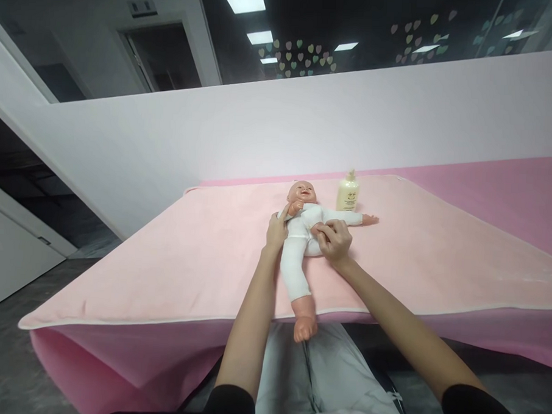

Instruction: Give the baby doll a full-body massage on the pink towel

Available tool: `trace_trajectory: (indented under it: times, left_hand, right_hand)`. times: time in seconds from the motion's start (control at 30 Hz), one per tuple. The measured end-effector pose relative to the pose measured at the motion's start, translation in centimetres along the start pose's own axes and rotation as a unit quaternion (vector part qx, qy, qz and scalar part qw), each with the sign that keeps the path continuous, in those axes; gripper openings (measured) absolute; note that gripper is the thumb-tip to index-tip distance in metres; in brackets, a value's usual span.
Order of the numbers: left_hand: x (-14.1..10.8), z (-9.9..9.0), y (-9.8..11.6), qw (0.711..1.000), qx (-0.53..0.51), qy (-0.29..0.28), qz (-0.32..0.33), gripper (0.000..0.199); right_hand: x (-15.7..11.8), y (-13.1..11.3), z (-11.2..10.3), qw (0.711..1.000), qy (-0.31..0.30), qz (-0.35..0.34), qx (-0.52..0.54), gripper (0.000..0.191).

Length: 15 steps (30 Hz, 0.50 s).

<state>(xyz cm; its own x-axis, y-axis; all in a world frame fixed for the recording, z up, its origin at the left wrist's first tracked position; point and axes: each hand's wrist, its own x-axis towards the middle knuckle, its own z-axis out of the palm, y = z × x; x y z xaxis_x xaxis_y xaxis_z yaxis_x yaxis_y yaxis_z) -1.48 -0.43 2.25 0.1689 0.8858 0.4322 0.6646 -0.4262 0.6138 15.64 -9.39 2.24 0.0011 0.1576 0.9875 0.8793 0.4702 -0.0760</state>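
Now both hands are gripping the doll (299, 244) near the mat's (172, 276) front edge: left hand (277, 230) clasping its side, right hand (336, 240) pinching its suit; a bottle (348, 192) is standing beside its head.

A pink padded table (509, 193) bears a pink mat (164, 263), doll (302, 232) and lotion bottle (348, 192).

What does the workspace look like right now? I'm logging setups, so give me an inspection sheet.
Surface: pink mat with white edging, spread over a pink table.
Things: baby doll in white suit, on its back, one foot past the mat's edge.
Clutter: cream pump bottle upright beside the doll's head.
Hands: left hand at the doll's arm; right hand pinching the suit at the belly.
Cables: nothing seen.
Surroundings: pale partition, ceiling lights, grey floor.
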Motion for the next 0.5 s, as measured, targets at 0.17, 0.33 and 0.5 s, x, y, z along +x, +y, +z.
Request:
trace_trajectory:
  times: [0.17, 0.33, 0.5]
  left_hand:
    - [0.0, 0.0, -0.1, 0.999, -0.04, 0.016, -0.005, 0.062]
    - [0.0, 0.0, -0.3, 0.987, -0.142, 0.065, -0.03, 0.063]
    - [-0.1, -0.4, 0.2, 0.962, -0.245, 0.108, -0.046, 0.064]
  right_hand:
    - [0.9, 0.0, -0.1, 1.0, -0.02, 0.013, -0.019, 0.022]
    - [3.8, -2.2, -2.4, 0.987, -0.079, -0.074, -0.117, 0.022]
    - [3.5, -5.1, -8.5, 0.976, -0.102, -0.12, -0.152, 0.019]
